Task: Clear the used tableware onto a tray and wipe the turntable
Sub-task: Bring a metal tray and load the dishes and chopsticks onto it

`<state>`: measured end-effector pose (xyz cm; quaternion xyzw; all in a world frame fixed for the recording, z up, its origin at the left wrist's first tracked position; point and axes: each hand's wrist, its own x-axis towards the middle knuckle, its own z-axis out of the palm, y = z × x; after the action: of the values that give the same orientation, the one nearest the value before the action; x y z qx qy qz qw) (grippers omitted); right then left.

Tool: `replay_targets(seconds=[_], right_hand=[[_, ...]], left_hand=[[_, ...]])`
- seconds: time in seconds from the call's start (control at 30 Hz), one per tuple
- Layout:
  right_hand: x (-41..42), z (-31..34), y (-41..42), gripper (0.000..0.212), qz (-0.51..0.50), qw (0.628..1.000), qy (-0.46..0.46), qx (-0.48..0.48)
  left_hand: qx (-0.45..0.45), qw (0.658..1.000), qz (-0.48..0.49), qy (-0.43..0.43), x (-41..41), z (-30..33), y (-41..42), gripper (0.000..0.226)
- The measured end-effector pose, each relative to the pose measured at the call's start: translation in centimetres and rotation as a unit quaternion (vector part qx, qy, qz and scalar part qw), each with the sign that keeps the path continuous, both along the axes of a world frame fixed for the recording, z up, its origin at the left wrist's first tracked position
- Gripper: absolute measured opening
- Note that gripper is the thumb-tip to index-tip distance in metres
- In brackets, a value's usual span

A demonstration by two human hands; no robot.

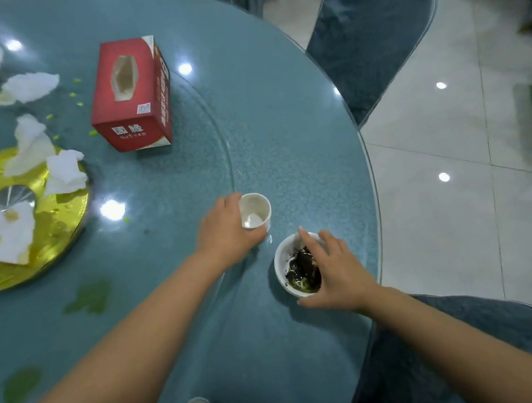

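The left hand (226,232) wraps the cup (255,210); the right hand (332,268) pinches the bowl (295,265) by its rim — likely gathering both at once. Both stand near the table (282,131) edge; no tray is in view.

The left hand (224,232) gripped a white cup (255,214); the right hand (336,271) held a soiled bowl (291,265).
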<state>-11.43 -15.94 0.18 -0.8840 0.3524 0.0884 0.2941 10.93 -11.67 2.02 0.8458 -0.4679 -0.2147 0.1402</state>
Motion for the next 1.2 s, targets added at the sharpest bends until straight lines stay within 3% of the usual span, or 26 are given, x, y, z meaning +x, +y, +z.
replay_targets(seconds=[0.2,0.53,0.9,1.2], right_hand=[[0.5,2.6,2.2,0.120,0.059,0.998,-0.022,-0.009],[7.7,5.6,11.9,0.120,0.204,0.976,-0.069,-0.024],[16.6,5.4,29.3,0.119,0.398,0.914,-0.072,-0.012],[20.7,3.5,42.3,0.118,0.508,0.859,-0.060,-0.018]], left_hand=[[-0.021,0.999,0.021,-0.034,-0.5,3.9,9.3,0.071],[-0.035,0.980,0.195,-0.036,1.1,5.6,29.6,0.082],[-0.027,0.926,0.373,-0.053,-0.7,6.4,51.9,0.078],[0.022,0.882,0.469,-0.054,-3.5,3.1,66.4,0.075]])
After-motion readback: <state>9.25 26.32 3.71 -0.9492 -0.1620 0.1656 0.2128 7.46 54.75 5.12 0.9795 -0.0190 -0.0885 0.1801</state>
